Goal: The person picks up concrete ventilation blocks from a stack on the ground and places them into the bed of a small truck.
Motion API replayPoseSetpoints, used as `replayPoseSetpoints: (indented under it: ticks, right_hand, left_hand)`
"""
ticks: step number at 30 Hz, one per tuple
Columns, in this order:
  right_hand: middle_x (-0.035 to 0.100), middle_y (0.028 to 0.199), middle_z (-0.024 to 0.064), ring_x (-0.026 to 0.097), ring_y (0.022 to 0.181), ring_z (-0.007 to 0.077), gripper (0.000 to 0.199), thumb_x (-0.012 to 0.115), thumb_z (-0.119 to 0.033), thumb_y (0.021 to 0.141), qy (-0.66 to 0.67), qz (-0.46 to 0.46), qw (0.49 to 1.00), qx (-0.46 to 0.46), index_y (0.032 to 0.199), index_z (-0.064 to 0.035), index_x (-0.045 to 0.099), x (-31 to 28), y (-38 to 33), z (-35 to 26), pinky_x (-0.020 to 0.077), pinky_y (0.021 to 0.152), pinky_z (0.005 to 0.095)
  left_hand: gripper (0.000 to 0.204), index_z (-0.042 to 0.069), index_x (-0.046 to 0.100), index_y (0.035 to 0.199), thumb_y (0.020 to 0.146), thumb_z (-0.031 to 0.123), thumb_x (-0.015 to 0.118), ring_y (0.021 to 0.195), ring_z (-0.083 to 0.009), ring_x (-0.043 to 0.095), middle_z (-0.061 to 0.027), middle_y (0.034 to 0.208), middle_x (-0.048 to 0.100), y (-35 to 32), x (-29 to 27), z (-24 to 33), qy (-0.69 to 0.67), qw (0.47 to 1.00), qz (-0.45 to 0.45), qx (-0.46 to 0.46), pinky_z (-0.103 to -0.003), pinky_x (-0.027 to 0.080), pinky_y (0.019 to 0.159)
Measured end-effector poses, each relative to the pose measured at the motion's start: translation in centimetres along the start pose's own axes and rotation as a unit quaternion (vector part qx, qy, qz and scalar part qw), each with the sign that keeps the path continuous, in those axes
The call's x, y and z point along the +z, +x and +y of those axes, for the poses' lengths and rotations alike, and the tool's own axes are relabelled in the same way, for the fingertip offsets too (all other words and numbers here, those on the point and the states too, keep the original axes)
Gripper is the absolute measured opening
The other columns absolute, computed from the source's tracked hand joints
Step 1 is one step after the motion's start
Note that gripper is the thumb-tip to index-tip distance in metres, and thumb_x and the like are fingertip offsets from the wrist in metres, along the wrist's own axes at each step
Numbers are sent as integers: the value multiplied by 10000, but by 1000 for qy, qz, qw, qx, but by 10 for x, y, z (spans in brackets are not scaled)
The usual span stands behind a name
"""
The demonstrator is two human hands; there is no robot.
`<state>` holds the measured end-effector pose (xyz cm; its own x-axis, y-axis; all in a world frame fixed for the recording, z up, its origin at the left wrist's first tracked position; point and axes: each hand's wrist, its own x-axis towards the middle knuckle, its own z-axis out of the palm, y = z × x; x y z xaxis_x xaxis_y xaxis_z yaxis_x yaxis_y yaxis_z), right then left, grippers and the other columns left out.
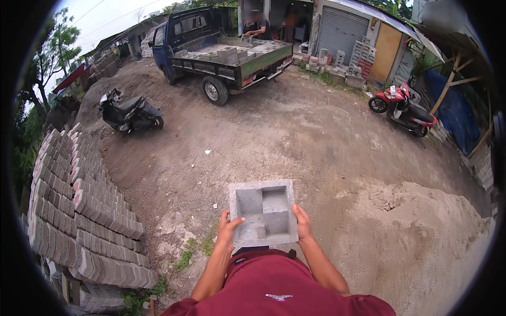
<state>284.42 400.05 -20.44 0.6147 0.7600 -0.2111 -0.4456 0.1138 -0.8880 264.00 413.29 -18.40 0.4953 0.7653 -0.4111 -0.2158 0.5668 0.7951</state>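
A square grey concrete block (263,214) with recessed compartments is held out in front of my body. My left hand (228,229) grips its left side, the thumb bent over the near left edge into a recess. Against the right side presses my right hand (302,224), its thumb along the outer wall; most of its fingers are hidden below. The block is off the ground, its compartments facing up. Farther off stands a blue pickup truck (182,62), its bed carrying several grey blocks (227,55).
Stacked grey pavers (100,210) rise at my left. A sand heap (421,226) lies at the right. A black scooter (129,112) is parked left of the truck, a red scooter (403,109) at far right. Another person (257,27) stands behind the truck bed.
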Motion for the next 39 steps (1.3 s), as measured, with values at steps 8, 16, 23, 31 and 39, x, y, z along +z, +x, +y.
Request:
replayPoseSetpoints:
  ticks: [8, 16, 23, 31, 39]
  right_hand:
    - [635, 1152, 97, 611, 1034, 181, 417, 487, -314, 994, 46, 68, 996, -38, 1244, 12, 561, -44, 237, -42, 473, 911, 309]
    - [616, 1183, 124, 598, 1060, 193, 514, 585, -321, 951, 66, 93, 993, -14, 1290, 58, 511, -95, 437, -85, 470, 919, 317]
    - [621, 1195, 115, 600, 1077, 191, 454, 552, -282, 968, 10, -2, 1000, 9, 1289, 38, 527, -114, 654, -121, 469, 926, 316]
    - [481, 1389, 156, 473, 1262, 204, 639, 599, -286, 951, -10, -93, 995, 45, 1422, 79, 368, -123, 864, -169, 375, 1042, 311]
    - [525, 1340, 141, 502, 1221, 199, 634, 622, -274, 933, 13, -133, 991, 26, 1434, 33, 384, -127, 1101, -182, 391, 1024, 325]
  left_hand:
    - [665, 97, 382, 1312, 736, 75, 713, 882, -282, 617, -184, 1057, 573, 255, 113, 38, 42, 995, -78, -38, -422, 543, 703]
    - [678, 70, 353, 1334, 749, 71, 695, 901, -284, 619, -199, 1082, 564, 442, 215, 47, 52, 995, -59, -54, -422, 549, 714]
    - [641, 79, 362, 1313, 742, 61, 653, 881, -291, 623, -193, 1039, 568, 626, 278, 51, -18, 999, -24, -31, -433, 555, 704]
    - [652, 82, 347, 1310, 726, 42, 634, 882, -290, 619, -190, 1033, 566, 796, 348, 85, -80, 996, 34, 4, -436, 553, 703]
    - [638, 78, 367, 1284, 712, 36, 647, 874, -288, 619, -177, 1016, 569, 1020, 413, 129, -42, 998, 35, 24, -435, 552, 697]
